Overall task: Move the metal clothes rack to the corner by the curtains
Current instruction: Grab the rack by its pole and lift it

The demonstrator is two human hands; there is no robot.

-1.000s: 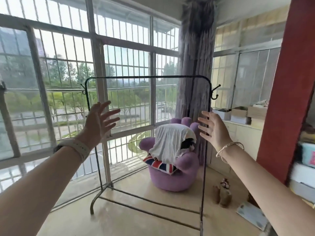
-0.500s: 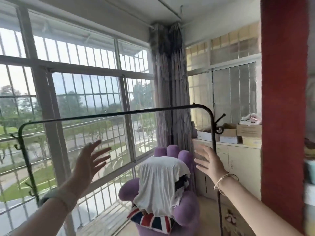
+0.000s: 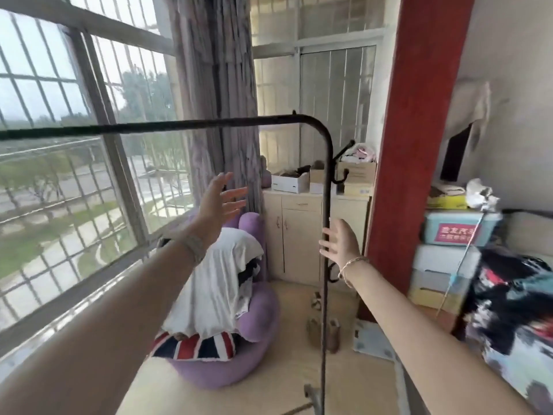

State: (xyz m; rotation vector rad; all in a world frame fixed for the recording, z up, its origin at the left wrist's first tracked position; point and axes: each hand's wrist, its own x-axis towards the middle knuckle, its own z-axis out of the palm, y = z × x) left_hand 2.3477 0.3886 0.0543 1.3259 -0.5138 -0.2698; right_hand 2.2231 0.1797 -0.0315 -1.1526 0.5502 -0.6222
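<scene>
The black metal clothes rack [image 3: 326, 187] stands right in front of me. Its top bar runs off the left edge and its right post drops to the floor. My right hand [image 3: 339, 242] is open, fingers spread, just to the right of that post and about touching it. My left hand [image 3: 220, 199] is open too, raised below the top bar and not touching the rack. The grey curtains [image 3: 218, 94] hang bunched in the corner behind the rack. The rack's left post is out of view.
A purple hand-shaped chair [image 3: 254, 322] with a white cloth and a flag cushion sits under the curtains. Behind it stands a beige cabinet [image 3: 296, 235] with boxes on top. A red pillar [image 3: 419, 145], stacked boxes and bedding fill the right. Barred windows line the left.
The view has swung right and closer to the rack. My right hand has come up against the right post; my left hand has moved right, toward the curtains.
</scene>
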